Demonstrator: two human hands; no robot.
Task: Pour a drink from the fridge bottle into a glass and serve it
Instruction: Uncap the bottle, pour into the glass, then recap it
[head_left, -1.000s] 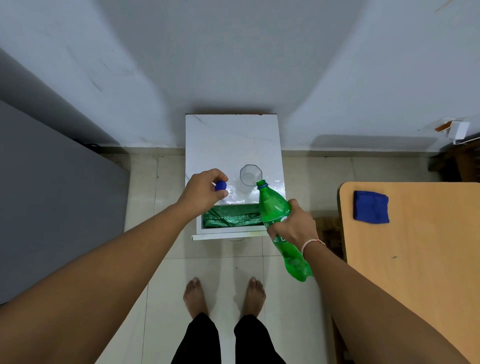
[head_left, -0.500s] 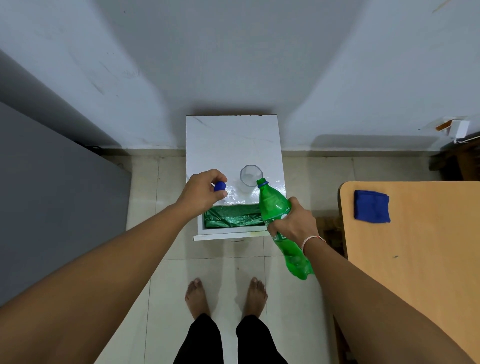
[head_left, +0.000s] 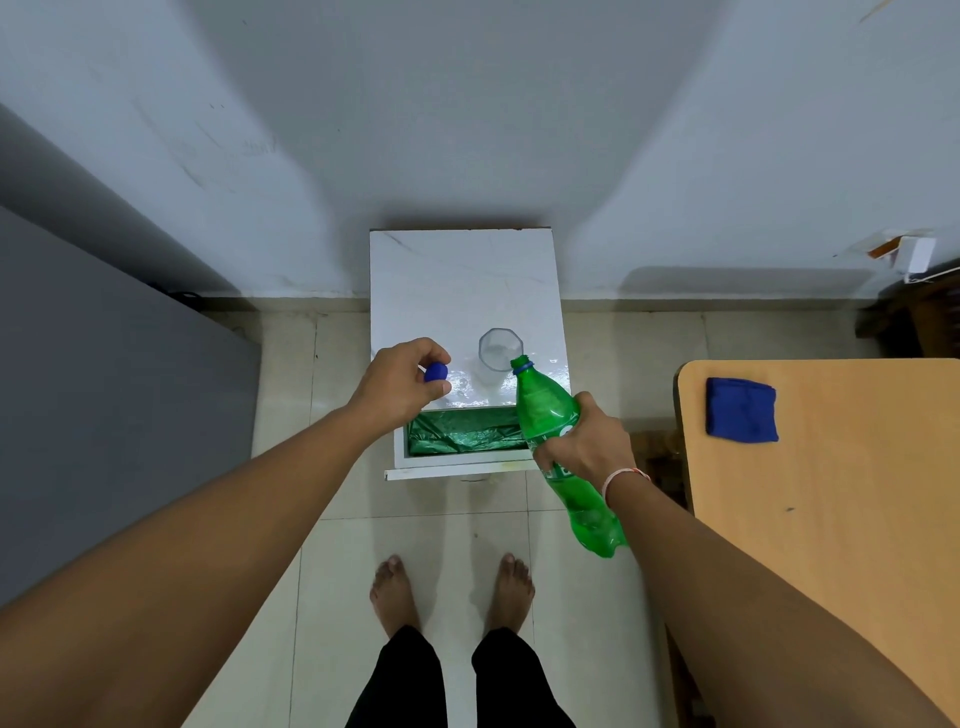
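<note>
**Bottle tipped at the glass, cap off in the other hand**

While the right hand (head_left: 584, 447) wraps its grip around the middle of the green bottle (head_left: 550, 415), fingers covering part of the label, the bottle leans forward and to the left, its open neck at the near right edge of the glass (head_left: 500, 349). No stream shows between neck and glass, and whether the two touch cannot be told from this angle. A little clear liquid sits low in the bottle's base, which points back toward the person's right forearm; a thin band circles that wrist.

The left hand (head_left: 400, 382) pinches the blue cap (head_left: 435, 372) between thumb and fingertips, a narrow grip closed on the cap, held just left of the glass and above the near left part of the counter (head_left: 457, 280).

The glass is clear, faceted at the rim, and stands upright on the white counter top, toward its near edge (whether anything is in it cannot be told). Below that edge a compartment stands open, filled with crumpled green plastic (head_left: 462, 431).

Further out, a wooden table (head_left: 831, 493) fills the right side, with a folded blue cloth (head_left: 742, 410) lying near its far left corner, well apart from the bottle. A grey surface runs along the left. Pale floor tiles lie below, with the person's bare feet (head_left: 396, 592) and dark trouser legs at the bottom of the view. A light wall rises behind the counter.
</note>
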